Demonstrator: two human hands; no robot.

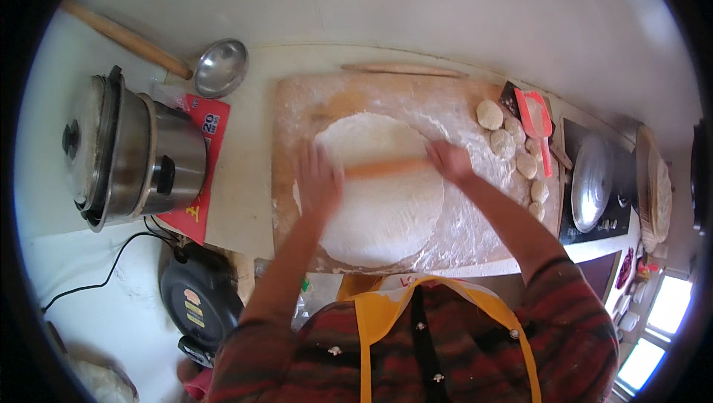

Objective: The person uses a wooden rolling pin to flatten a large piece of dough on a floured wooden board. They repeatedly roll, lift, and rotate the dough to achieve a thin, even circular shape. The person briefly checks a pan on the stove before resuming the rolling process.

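A wide, thin sheet of pale dough [384, 219] lies on a floured wooden board [312, 94]. Across its middle runs a wooden rolling pin [384, 169], blurred by motion. My left hand [320, 180] is over the pin's left end, its fingers pointing away from me; motion blur softens its outline. At the other end my right hand [450, 160] is curled round the pin, close to the sheet's right edge. Both hands cover the pin's ends. Several floured dough balls [502, 144] rest at the board's right side.
A red scoop [536, 119] lies beside the dough balls. Behind the board is a second, tapered rolling pin [405, 70]. A steel pot [178, 163] and a metal bowl [221, 67] stand left; a lidded wok [591, 183] sits right. A black electric pan [198, 297] is lower left.
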